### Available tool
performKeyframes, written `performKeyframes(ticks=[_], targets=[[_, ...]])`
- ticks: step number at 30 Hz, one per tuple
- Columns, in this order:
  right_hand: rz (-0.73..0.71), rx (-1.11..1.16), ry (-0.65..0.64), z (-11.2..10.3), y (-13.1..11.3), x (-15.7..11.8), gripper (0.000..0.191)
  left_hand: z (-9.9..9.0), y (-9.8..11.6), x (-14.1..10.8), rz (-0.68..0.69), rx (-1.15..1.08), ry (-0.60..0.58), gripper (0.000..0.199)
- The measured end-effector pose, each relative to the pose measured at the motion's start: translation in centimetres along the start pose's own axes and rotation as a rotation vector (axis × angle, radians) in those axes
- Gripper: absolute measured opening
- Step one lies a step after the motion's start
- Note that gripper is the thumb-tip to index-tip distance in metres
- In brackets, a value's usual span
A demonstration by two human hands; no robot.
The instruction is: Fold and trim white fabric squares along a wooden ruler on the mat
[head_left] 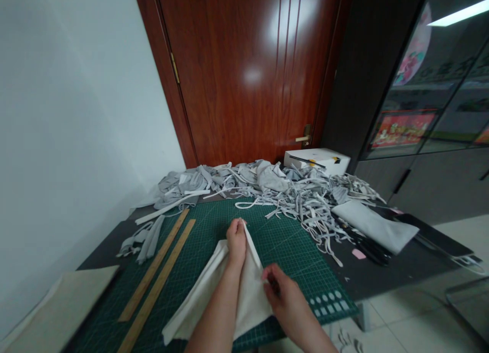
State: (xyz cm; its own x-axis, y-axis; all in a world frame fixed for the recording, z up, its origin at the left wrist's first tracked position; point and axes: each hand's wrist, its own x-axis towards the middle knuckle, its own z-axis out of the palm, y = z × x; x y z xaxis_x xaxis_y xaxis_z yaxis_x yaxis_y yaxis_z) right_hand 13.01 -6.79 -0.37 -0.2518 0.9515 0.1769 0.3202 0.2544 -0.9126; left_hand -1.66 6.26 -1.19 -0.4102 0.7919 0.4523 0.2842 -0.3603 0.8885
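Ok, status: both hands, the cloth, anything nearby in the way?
Left hand gripping cream cloth near its far tip. Right hand at its right edge, contact unclear. Wooden rulers left, grey scraps heaped beyond; neither touching the cloth.

Matt cream cloth (254, 301); glossy wood-look door (237, 78); wooden rulers (160, 281); matt cutting mat (292, 241).

White wall (84, 88) left, red-brown wooden door (229, 78) behind, dark glass-fronted cabinet (451, 187) right, pale tiled floor (389, 309)
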Motion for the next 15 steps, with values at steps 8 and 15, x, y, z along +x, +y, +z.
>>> performKeyframes(ticks=[8,15], targets=[[0.178,0.131,-0.345,-3.1,0.2,0.1,0.025,0.1,0.5,0.1,0.000,0.013,-0.048,0.028],[0.209,0.302,-0.422,-3.5,0.3,0.3,0.013,0.1,0.4,0.1,0.001,0.014,-0.051,0.029]])
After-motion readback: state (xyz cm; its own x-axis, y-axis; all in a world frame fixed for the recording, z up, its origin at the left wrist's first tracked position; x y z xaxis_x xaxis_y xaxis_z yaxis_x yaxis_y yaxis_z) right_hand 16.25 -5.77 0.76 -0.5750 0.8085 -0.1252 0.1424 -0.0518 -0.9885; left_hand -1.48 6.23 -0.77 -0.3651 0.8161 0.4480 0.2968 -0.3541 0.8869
